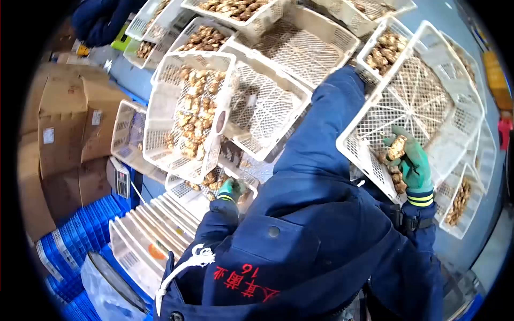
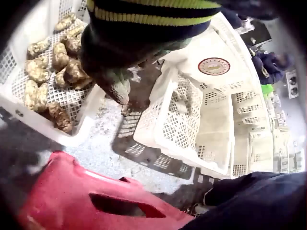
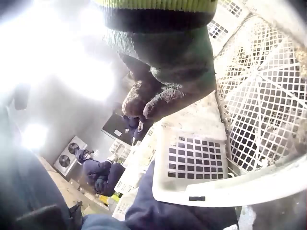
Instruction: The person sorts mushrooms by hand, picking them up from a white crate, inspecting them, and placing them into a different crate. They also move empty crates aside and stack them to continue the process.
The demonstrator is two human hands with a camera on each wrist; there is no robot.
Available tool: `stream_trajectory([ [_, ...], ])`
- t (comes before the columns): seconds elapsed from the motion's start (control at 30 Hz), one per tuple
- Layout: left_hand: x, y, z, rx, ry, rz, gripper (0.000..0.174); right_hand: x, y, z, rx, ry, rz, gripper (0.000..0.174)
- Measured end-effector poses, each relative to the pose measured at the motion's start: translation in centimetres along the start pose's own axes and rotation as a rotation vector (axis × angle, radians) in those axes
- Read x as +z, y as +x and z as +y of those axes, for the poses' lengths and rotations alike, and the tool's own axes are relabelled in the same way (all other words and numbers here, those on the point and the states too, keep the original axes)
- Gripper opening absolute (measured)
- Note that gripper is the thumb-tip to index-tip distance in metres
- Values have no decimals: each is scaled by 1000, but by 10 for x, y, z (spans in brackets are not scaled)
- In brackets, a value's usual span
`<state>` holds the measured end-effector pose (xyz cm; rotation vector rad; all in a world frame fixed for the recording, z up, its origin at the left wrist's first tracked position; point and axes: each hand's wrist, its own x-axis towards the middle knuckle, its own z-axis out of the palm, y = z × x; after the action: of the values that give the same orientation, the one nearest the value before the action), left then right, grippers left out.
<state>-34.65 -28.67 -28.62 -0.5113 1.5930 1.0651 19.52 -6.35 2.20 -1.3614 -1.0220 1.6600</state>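
Note:
My gloved right hand [image 1: 416, 167] holds a knobbly tan mushroom [image 1: 397, 148] between thumb and fingers. It is inside the near end of a tilted white mesh crate [image 1: 369, 115], where a few more mushrooms [image 1: 397, 179] lie beside the fingers. In the right wrist view, the curled glove [image 3: 168, 72] hides the held mushroom. My left hand [image 1: 230, 188], in a green glove, is low over a white crate [image 1: 179, 184] with several mushrooms [image 1: 211, 179]. Seen from the left wrist, that glove [image 2: 112, 79] points its fingertips downward beside the crate's mushrooms [image 2: 36, 69]; I cannot tell whether it grips anything.
A tilted crate of mushrooms [image 1: 193, 115] overhangs the left hand's crate. More mesh crates [image 1: 262, 101] lie ahead. Cardboard boxes [image 1: 61, 117], blue crates [image 1: 80, 230] and a scale [image 1: 122, 179] stand left. A red plastic piece [image 2: 91, 196] is below the left hand.

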Motion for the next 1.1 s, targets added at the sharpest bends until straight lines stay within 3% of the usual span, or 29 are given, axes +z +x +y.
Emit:
stream_trajectory([
  [0.1,7,-76,-20,-177,39,-30,24,12,1,-4,16,135,-33,54],
  [0.23,-29,-54,-62,-157,150,-46,24,26,11,-9,-7,138,-143,52],
  [0.33,-48,-3,-75,104,555,-73,25,37,11,-14,5,132,-113,53],
  [0.4,-59,44,-64,524,1151,-145,26,42,11,-16,-6,155,-125,54],
  [0.43,-59,74,-54,563,1122,-123,27,41,10,-18,1,152,-132,54],
  [0.47,-45,105,-45,409,749,-16,29,39,9,-19,7,150,-138,54],
  [0.53,26,47,7,491,551,18,34,33,10,-8,39,217,-91,54],
  [0.6,43,96,28,467,635,175,34,30,6,-18,66,205,-30,53],
  [0.77,108,117,71,468,869,335,33,10,9,-25,12,13,68,54],
  [0.93,139,144,83,441,960,402,32,8,20,-25,-1,-50,288,51],
  [1.1,147,164,85,417,1001,447,32,8,31,-32,58,-121,316,51],
])
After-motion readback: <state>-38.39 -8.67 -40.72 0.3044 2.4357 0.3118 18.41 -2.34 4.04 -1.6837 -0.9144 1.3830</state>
